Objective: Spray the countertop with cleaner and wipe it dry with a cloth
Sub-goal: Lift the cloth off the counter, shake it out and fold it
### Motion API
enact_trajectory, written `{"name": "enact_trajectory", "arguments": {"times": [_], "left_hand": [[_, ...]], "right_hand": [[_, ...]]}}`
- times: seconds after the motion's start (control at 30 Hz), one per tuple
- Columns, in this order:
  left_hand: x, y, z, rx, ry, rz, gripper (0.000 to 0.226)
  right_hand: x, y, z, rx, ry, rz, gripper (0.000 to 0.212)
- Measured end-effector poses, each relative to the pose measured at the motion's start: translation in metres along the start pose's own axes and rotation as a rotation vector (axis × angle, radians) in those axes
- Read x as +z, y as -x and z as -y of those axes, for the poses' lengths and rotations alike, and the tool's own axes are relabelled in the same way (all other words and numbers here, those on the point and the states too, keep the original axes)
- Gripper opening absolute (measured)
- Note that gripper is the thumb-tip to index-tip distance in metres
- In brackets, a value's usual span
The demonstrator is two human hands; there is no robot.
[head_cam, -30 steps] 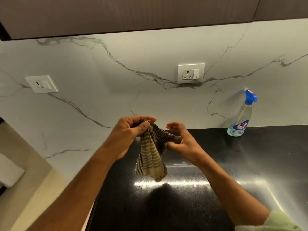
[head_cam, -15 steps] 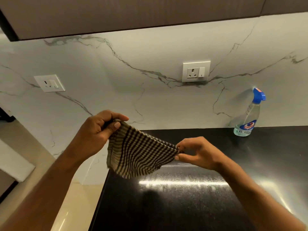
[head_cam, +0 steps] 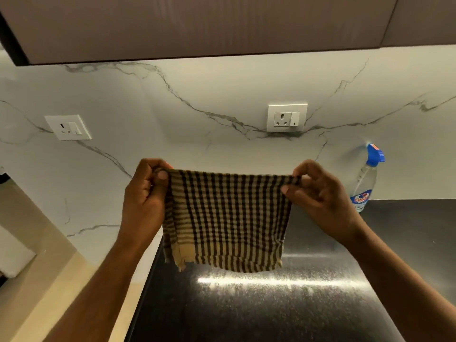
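Spread wide since a second ago: cloth (head_cam: 225, 218) bunched then, pulled taut and flat now, hands drawn apart. Hung above the near counter (head_cam: 283, 304), lower hem clear of the glossy black top. Pinched at the top corners: left hand (head_cam: 145, 193) at 9 o'clock, thumb on fingers; right hand (head_cam: 318, 196) at 3 o'clock, likewise. Best folded into a flat pad, then pressed down in overlapping strokes from the far edge toward 6 o'clock. Farther off at 2 o'clock, bottle (head_cam: 365, 183) upright against the marble wall (head_cam: 222, 107), untouched. Unclear whether sprayed already.
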State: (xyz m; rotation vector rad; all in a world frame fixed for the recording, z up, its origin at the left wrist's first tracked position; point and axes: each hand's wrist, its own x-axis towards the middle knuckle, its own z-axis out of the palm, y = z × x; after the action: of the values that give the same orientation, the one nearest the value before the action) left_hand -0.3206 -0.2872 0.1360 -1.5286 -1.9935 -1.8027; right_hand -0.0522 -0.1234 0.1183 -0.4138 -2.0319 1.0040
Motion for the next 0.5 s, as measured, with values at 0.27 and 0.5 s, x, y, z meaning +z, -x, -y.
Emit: {"name": "enact_trajectory", "arguments": {"times": [0.27, 0.5], "left_hand": [[0.04, -0.026, 0.003, -0.552, 0.519, -0.082, 0.015], [0.066, 0.036, 0.077, -1.19, 0.823, 0.042, 0.02]], "right_hand": [[0.026, -0.016, 0.014, 0.464, -0.892, -0.255, 0.054], [0.073, 0.062, -0.035, 1.073, -1.18, -0.101, 0.094]]}}
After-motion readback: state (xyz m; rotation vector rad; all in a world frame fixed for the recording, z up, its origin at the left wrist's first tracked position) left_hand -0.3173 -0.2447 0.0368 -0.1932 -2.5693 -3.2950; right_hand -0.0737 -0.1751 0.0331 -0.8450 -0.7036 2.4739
